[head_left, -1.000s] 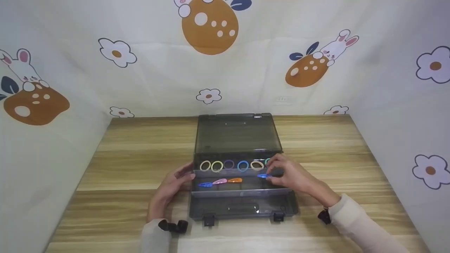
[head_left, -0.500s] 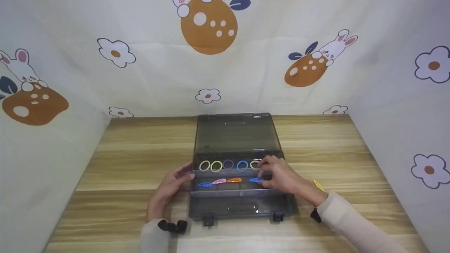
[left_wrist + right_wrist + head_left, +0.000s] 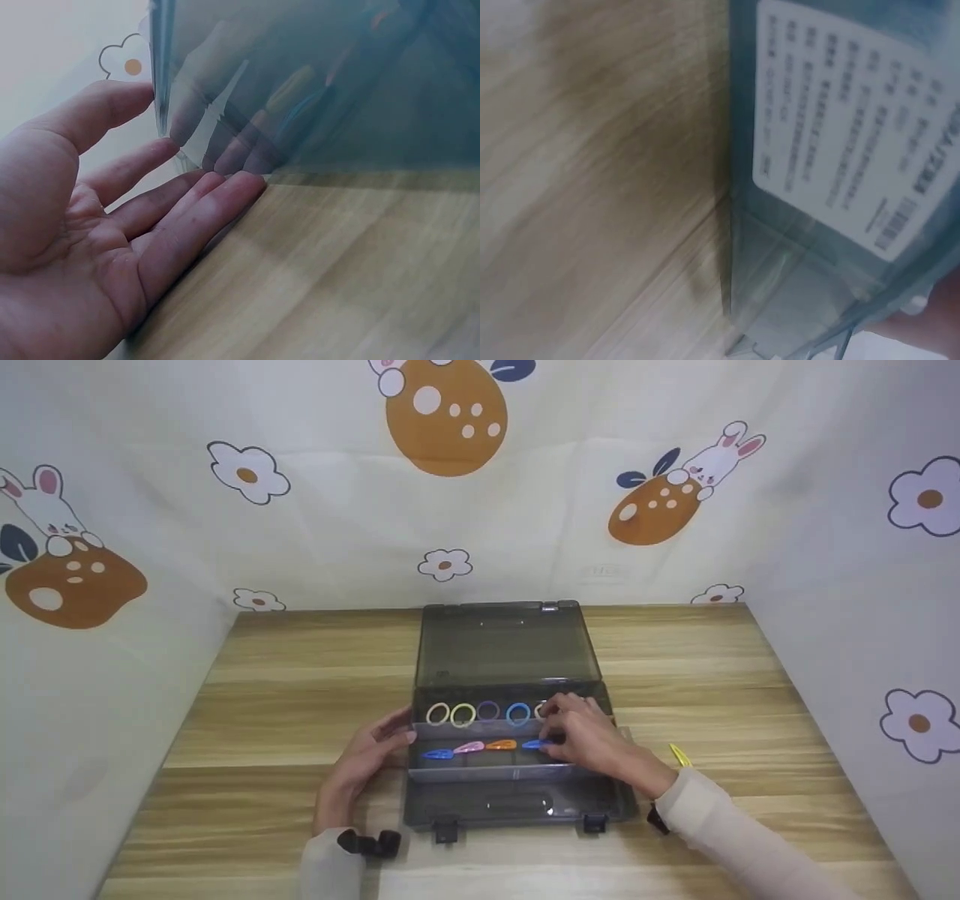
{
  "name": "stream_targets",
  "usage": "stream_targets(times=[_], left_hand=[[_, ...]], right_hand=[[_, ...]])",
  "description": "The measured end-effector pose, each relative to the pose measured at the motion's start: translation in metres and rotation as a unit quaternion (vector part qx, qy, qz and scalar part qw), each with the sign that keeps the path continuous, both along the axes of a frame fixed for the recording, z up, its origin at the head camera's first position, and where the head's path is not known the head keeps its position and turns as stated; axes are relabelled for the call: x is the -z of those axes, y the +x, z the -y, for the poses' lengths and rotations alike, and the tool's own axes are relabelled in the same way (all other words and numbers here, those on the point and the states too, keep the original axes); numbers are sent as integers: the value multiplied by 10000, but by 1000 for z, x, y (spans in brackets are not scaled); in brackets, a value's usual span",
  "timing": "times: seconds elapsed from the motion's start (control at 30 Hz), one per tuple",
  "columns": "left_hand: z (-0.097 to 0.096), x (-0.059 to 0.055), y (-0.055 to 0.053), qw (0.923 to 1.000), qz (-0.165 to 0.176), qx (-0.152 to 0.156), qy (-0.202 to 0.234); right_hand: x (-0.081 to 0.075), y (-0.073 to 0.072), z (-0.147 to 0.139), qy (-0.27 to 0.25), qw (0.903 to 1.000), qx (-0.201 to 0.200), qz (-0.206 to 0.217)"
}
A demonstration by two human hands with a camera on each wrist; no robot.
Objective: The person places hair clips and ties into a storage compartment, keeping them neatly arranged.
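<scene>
A dark see-through box [image 3: 517, 804] lies on the table with its lid [image 3: 510, 652] swung back. My right hand [image 3: 589, 735] reaches into the middle compartment and pinches a blue hair clip [image 3: 531, 745], whose right end the fingers cover. Left of it, in a row, are an orange hair clip [image 3: 501, 745], a pink one and another blue hair clip [image 3: 436, 754]. My left hand [image 3: 366, 750] rests against the box's left side; in the left wrist view its extended fingers [image 3: 202, 210] touch the clear wall [image 3: 360, 112] near the bottom.
Several hair ties, such as a yellow one [image 3: 463, 715] and a blue one [image 3: 518, 715], stand in the back compartment. A yellow hair clip [image 3: 679, 754] lies on the table by the right wrist. The right wrist view shows a white label [image 3: 847, 120] on the box.
My right hand has moved left with the blue hair clip, bringing it near the orange one and lower in the compartment. The yellow hair clip has come into sight. My left hand stays put.
</scene>
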State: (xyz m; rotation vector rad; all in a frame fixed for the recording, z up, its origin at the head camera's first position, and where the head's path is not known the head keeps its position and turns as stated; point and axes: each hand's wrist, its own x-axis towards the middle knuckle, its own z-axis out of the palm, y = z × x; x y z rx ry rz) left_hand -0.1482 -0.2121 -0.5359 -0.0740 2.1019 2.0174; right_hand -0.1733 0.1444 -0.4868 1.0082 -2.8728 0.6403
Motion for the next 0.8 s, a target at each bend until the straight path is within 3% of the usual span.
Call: stream_targets(times=[0.53,0.8], left_hand=[[-1,0,1,9999,-23,-63,84],[0,2,0,10000,47,64,47]], right_hand=[[2,1,4,-75,9996,162,217],[-6,3,-6,-844,9946,264,550]])
